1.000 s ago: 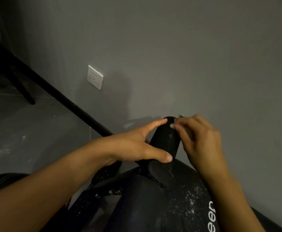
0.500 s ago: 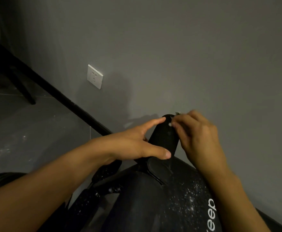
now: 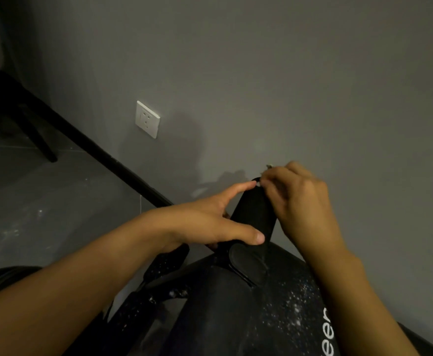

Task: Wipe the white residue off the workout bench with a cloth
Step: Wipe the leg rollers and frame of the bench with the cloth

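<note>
Two hands: left hand (image 3: pixel 205 224) splayed against roller (image 3: pixel 253 214), right hand (image 3: pixel 302 204) pinching its tip.

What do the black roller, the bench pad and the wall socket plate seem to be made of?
Roller: probably foam, matte black, no reflections. Bench pad: likely vinyl or leatherette, smooth with faint sheen, speckled with white residue. Socket plate: smooth white plastic, judging by its even, hard face.
</note>
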Motion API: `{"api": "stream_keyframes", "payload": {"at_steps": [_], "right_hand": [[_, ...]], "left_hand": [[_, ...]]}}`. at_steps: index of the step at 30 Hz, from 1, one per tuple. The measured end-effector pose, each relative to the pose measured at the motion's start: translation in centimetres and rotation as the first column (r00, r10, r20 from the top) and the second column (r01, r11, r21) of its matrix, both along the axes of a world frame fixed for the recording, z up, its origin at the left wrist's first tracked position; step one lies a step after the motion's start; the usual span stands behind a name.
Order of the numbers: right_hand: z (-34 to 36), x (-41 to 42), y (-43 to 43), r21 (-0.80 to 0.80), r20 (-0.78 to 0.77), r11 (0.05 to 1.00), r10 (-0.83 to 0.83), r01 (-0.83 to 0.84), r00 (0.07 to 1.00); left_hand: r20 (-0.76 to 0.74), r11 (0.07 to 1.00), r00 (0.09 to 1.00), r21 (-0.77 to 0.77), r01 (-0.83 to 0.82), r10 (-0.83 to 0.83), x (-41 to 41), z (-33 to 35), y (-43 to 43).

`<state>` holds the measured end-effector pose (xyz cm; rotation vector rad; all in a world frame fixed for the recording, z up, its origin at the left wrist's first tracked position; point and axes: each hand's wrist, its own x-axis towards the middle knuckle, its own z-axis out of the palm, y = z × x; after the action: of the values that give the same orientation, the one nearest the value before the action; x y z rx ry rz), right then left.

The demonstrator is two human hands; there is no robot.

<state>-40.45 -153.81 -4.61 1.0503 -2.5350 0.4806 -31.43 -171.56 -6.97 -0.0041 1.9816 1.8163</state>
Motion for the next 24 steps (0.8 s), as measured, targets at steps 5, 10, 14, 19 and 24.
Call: {"api": "stream_keyframes", "payload": {"at_steps": [5, 10, 14, 19, 24], "right_hand": [[-0.7, 3.4, 0.9, -0.199, 0.13, 0.98, 0.03, -0.004, 0.991], [-0.4, 6.6, 2.8, -0.235, 0.224, 0.972, 0.032, 0.022, 0.974], [0.2, 5.7, 3.3, -0.306, 0.216, 0.947, -0.032, 0.099, 0.976], [0.1, 3.0, 1.8, -0.3, 0.264, 0.938, -0.091, 0.172, 0.96], [-1.1, 4.4, 2.1, -0.255, 0.324, 0.963, -0.003, 0.091, 0.946]], "left_hand": [[0.103, 0.977, 0.993, 0.211, 0.027, -0.05, 0.0, -0.3, -0.5], [0.073, 0.979, 0.997, 0.204, -0.019, 0.004, 0.3, 0.0, 0.2], [-0.019, 0.998, 0.998, 0.022, -0.063, 0.064, 0.1, 0.4, 1.1], [0.08, 1.0, 0.997, 0.029, 0.001, -0.003, -0.5, 1.1, 0.4], [0.143, 0.98, 0.985, 0.191, 0.063, -0.091, -0.5, 0.7, -0.9]]}}
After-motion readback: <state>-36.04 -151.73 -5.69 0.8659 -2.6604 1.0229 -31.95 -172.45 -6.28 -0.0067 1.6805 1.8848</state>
